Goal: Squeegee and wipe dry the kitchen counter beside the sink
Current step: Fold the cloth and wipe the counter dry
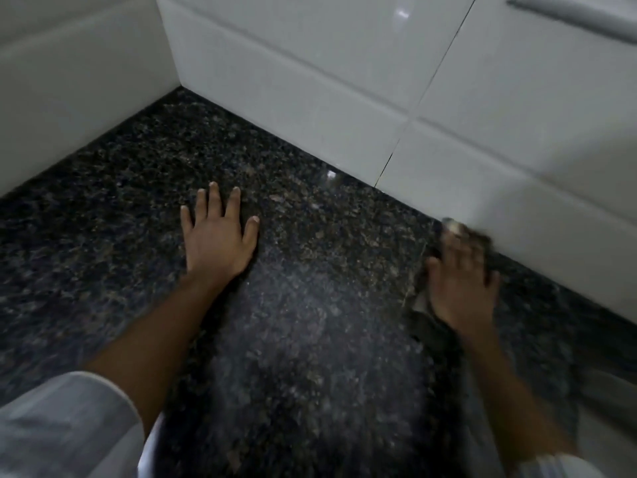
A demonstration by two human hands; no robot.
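The dark speckled granite counter (310,305) fills most of the view. My left hand (217,232) lies flat on it near the middle, fingers spread and straight. My right hand (462,281) is blurred by motion near the back wall on the right, fingers spread, pressing down on a dark cloth (425,305) that shows beneath and beside the palm. The cloth's full outline is hidden under the hand and lost in the blur. No squeegee or sink is in view.
White tiled walls (344,81) meet in a corner at the back left of the counter. A pale handle (572,15) shows at the top right. A pale edge (606,401) lies at the counter's right side. My light sleeves are at the bottom corners.
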